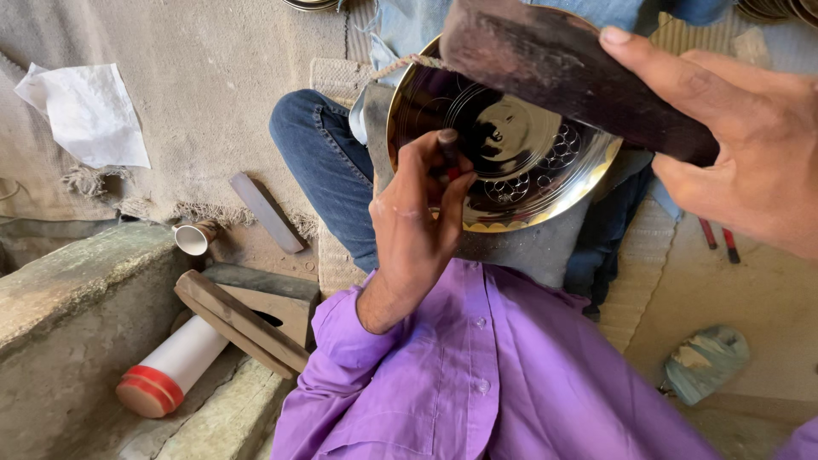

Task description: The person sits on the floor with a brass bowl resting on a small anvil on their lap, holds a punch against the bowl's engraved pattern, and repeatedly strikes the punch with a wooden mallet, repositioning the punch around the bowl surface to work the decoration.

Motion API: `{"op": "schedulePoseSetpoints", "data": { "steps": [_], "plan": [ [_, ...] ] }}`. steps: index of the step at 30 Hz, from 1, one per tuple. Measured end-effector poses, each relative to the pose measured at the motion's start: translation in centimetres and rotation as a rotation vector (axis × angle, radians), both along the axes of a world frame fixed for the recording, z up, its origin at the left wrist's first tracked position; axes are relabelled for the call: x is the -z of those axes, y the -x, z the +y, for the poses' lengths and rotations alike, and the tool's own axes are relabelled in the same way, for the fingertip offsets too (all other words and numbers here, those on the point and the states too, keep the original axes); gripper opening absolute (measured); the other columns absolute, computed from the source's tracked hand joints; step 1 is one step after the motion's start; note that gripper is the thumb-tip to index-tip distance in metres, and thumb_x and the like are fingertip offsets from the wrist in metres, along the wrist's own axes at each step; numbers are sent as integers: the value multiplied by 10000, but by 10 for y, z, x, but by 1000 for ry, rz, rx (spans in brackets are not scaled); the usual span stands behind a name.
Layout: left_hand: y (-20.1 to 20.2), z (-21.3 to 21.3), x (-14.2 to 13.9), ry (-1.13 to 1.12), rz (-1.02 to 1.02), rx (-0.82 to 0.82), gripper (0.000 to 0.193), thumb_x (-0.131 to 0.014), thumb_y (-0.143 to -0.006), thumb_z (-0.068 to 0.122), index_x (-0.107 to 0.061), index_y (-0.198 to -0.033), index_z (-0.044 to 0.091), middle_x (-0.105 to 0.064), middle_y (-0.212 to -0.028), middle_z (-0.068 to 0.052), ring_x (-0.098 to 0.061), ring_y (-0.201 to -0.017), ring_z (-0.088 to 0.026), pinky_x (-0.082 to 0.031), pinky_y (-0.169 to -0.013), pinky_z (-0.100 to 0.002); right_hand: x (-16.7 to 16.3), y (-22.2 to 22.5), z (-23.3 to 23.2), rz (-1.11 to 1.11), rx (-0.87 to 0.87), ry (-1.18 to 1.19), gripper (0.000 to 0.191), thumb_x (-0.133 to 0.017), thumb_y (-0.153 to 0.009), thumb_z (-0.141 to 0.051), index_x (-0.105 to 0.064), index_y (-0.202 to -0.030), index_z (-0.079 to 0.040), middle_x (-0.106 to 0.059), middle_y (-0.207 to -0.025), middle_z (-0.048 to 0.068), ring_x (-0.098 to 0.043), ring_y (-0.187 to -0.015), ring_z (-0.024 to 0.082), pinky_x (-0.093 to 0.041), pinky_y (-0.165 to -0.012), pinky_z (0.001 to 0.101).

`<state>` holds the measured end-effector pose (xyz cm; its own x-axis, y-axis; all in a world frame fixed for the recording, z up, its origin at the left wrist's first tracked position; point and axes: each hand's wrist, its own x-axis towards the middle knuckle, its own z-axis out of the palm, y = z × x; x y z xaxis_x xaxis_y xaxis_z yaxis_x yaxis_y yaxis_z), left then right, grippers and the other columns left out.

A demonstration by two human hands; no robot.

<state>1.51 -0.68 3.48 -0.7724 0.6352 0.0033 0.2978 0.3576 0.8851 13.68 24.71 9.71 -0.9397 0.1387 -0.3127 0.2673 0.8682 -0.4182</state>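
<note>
At far left a white cloth (89, 111) lies on the floor, and nearer, a white tube with a red end (166, 370) leans by wooden slats (243, 324). In the middle, the left hand (417, 226) has its grip closed on a small dark punch (446, 149), tip set against the shiny engraved metal plate (520, 162) resting on the lap. At right, the right hand (750, 145) grips a dark wooden block (562, 72) above the plate.
</note>
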Motion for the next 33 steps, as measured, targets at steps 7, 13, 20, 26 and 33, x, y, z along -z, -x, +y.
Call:
{"op": "schedulePoseSetpoints", "data": {
  "steps": [7, 13, 20, 26, 33],
  "plan": [
    [0, -3, 4, 9, 3, -2, 402, -772, -958, 20, -511, -1264, -4, -731, -988, -72, -754, -787, -136, -592, -687, -259, -9, 12, 9, -187, -202, -171, 979, -705, -745, -3, -366, -1612, -303, -590, -812, 24, -547, -565, 131, -530, -544, 276],
    [-4, 1, 12, -127, -172, 10, 425, -763, -977, 17, -474, -1288, -7, -722, -1020, -93, -744, -817, -145, -588, -694, -254, 0, 0, 12, -115, -139, -150, 958, -688, -720, 41, -429, -1587, -271, -609, -836, 30, -567, -561, 138, -540, -564, 277],
    [-11, 2, 19, -86, -73, -21, 422, -766, -980, 19, -469, -1279, -6, -733, -1020, -94, -763, -832, -139, -595, -720, -255, -8, -1, 12, 171, -158, -194, 890, -687, -720, 71, -520, -1560, -171, -604, -867, 95, -575, -623, 215, -509, -591, 340],
    [-10, 3, 18, -87, -95, -15, 411, -758, -983, 27, -478, -1282, -9, -733, -1030, -93, -774, -857, -138, -628, -742, -255, -14, 12, -1, 223, -1, 156, 817, -662, -819, 35, -452, -1549, -268, -613, -996, 68, -633, -840, 182, -548, -779, 330],
    [0, 7, 11, -76, -97, 96, 422, -764, -978, 48, -539, -1336, 28, -756, -1110, -96, -797, -944, -147, -638, -774, -251, 2, -1, 19, -362, -250, -317, 979, -683, -816, -52, -252, -1641, -354, -675, -1004, 6, -664, -754, 118, -600, -704, 239]
  ]
}}
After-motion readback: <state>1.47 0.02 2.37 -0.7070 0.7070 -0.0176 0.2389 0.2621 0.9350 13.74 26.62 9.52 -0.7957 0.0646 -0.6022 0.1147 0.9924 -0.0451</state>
